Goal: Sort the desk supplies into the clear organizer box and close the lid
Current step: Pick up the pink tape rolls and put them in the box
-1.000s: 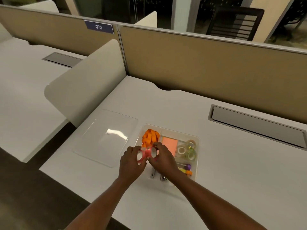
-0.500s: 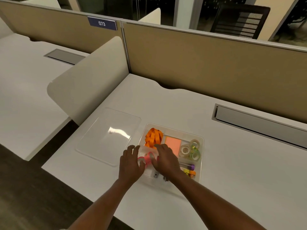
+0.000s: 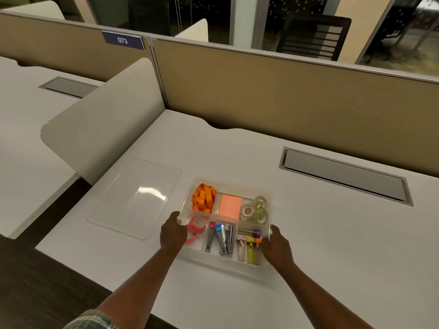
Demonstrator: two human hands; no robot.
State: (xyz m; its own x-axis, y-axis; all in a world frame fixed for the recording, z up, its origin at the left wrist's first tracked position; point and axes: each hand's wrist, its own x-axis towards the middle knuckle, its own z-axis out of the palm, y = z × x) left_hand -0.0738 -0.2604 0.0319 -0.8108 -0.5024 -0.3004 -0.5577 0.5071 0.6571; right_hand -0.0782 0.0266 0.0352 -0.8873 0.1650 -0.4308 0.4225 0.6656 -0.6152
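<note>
The clear organizer box sits on the white desk, open, with several compartments. Orange bands, a pink sticky-note pad and clear tape rolls fill the back row. Pink tape rolls, metal clips with coloured ends and small capped tubes lie in the front row. My left hand holds the box's left wall beside the pink tape. My right hand holds the right wall at the front corner. The clear lid lies flat on the desk to the left.
A beige partition runs along the back of the desk, and a curved white divider stands on the left. A grey cable hatch is set into the desk at the right. The desk's front edge is close to my arms.
Both hands held the pink tape rolls above the box, lowered them into the front left compartment and let go. My hands then moved apart to the box's left and right walls.
</note>
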